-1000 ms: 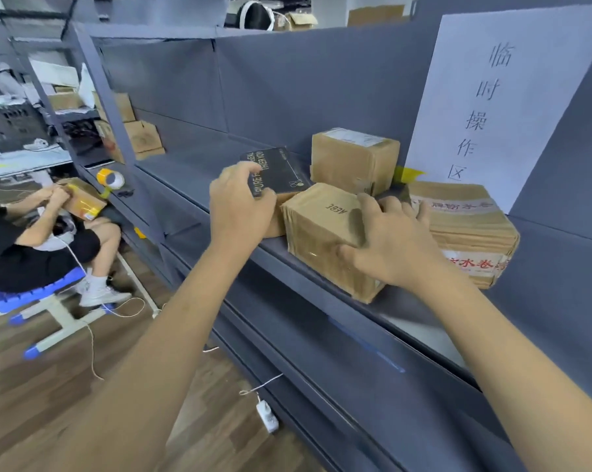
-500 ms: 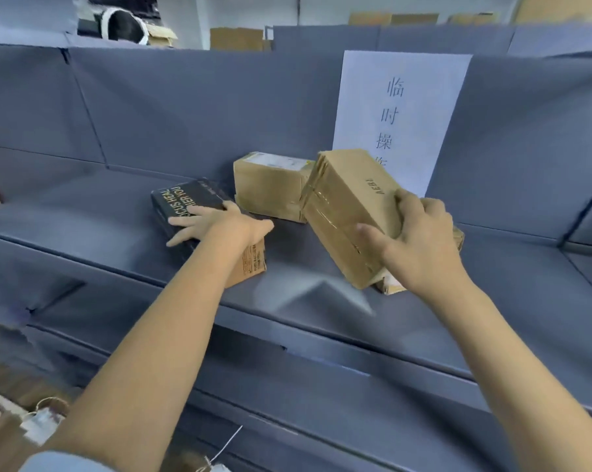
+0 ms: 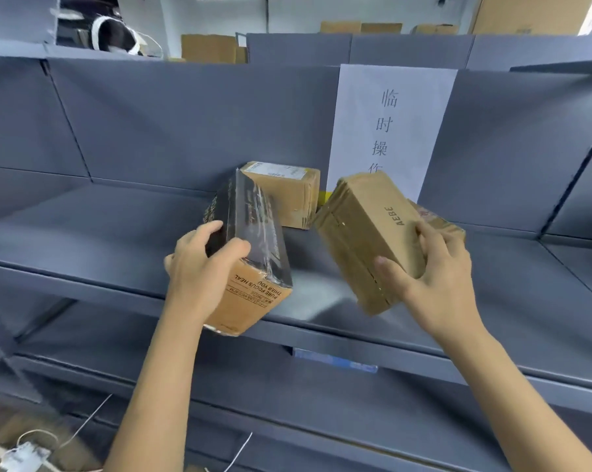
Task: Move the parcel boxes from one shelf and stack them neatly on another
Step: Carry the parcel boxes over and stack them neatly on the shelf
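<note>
Two parcel boxes are in the person's hands, both lifted above the grey shelf [image 3: 83,226] and tilted. The left hand [image 3: 202,270] grips the black box [image 3: 250,233] near its lower end, with the thumb on the front face and the fingers [image 3: 199,235] curled round the left edge; this box has a black wrapped top and a brown end with printed text, and its lower corner hangs over the front edge of the shelf. The right hand [image 3: 437,277] holds the brown box [image 3: 366,233], marked "AEBE", with the thumb on the taped front side and the fingers curled over the top right edge. The two held boxes are near each other but apart. Behind the black box a third box [image 3: 287,195] with a white label stands on the shelf against the back panel. Just behind the right hand a corner of a fourth box [image 3: 437,218] shows, mostly hidden. A white paper sign [image 3: 390,124] with Chinese characters is on the back panel, behind the brown box. A lower shelf [image 3: 287,396] runs below, and white cables [image 3: 76,430] lie on the floor at the lower left.
</note>
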